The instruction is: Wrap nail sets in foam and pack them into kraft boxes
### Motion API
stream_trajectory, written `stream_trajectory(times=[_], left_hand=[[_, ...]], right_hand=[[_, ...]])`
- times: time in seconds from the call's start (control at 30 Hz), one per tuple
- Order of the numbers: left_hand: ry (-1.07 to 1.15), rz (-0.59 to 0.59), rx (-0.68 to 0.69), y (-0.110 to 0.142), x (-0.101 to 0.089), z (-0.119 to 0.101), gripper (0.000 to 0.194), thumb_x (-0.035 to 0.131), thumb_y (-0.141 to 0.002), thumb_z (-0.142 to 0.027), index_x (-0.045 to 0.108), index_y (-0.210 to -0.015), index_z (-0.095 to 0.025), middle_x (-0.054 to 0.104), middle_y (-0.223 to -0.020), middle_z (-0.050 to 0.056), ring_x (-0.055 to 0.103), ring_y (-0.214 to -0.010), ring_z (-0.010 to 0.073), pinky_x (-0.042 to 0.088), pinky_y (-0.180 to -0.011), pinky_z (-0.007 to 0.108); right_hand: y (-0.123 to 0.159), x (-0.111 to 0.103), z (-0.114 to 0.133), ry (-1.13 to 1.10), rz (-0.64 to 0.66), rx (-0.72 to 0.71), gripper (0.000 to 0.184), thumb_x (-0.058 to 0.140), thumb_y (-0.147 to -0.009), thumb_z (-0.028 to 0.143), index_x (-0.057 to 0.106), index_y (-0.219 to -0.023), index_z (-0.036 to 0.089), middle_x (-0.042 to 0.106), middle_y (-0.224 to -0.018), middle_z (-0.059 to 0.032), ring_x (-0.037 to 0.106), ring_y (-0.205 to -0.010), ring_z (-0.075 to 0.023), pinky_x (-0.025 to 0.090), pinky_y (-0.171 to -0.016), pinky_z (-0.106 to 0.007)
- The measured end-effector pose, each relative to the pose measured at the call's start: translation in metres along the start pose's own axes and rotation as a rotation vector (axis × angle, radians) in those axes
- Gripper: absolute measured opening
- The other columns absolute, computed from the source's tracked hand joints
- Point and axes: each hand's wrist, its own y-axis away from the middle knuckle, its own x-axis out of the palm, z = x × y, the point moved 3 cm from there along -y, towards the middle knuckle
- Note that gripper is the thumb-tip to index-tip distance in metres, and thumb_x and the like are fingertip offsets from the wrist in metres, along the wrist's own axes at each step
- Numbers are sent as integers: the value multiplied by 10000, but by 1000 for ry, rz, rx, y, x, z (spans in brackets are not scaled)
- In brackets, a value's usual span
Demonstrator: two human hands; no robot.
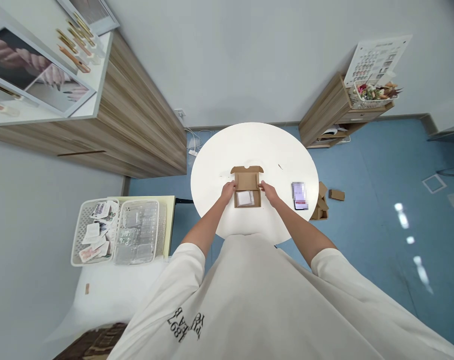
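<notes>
A small brown cardboard box lies on the white round table, its lid raised towards the far side. Inside it is a white, flat packet in what looks like clear wrapping. At the box's left edge, near the lid's fold, my left hand is closed with fingers pinching the cardboard. My right hand pinches the opposite side at about the same height. The fingertips are partly hidden by the cardboard.
A phone lies on the table's right side. Cardboard boxes are on the blue floor beyond it. White baskets of packets and clear cases stand at the left. A wooden cabinet and a shelf unit flank the table.
</notes>
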Motion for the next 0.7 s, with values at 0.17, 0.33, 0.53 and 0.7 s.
stream_trajectory(times=[0.17, 0.33, 0.53, 0.7], left_hand=[[96, 25, -23, -3, -13, -2, 516, 277, -1009, -617, 567, -1120, -205, 675, -1257, 115, 677, -1009, 214, 465, -826, 334], [99, 131, 2, 5, -22, -7, 695, 183, -979, -714, 616, -1185, -212, 661, -1313, 121, 651, -1126, 245, 460, -890, 360], [84, 162, 34, 11, -25, -2, 649, 302, -947, -732, 662, -1054, -203, 662, -1296, 108, 633, -1152, 250, 483, -909, 358], [-20, 128, 145, 21, -28, 12, 412, 559, -886, -589, 689, -993, -213, 694, -1195, 86, 635, -1090, 238, 506, -904, 351]], right_hand=[[-6, -3, 0, -170, 8, 108, 607, 315, -975, 660, 720, -1071, 219, 696, -1266, -82, 644, -1117, -237, 508, -868, -334], [-1, -1, 6, -214, 86, 94, 717, 189, -976, 719, 647, -1257, 244, 657, -1335, -86, 664, -1085, -228, 533, -837, -331], [12, 1, 8, -98, 146, 44, 731, 200, -968, 730, 662, -1269, 250, 600, -1411, -67, 652, -1122, -244, 534, -900, -344], [20, 0, -1, 18, 119, -36, 642, 348, -954, 707, 709, -1193, 232, 610, -1392, -79, 590, -1211, -265, 499, -990, -384]])
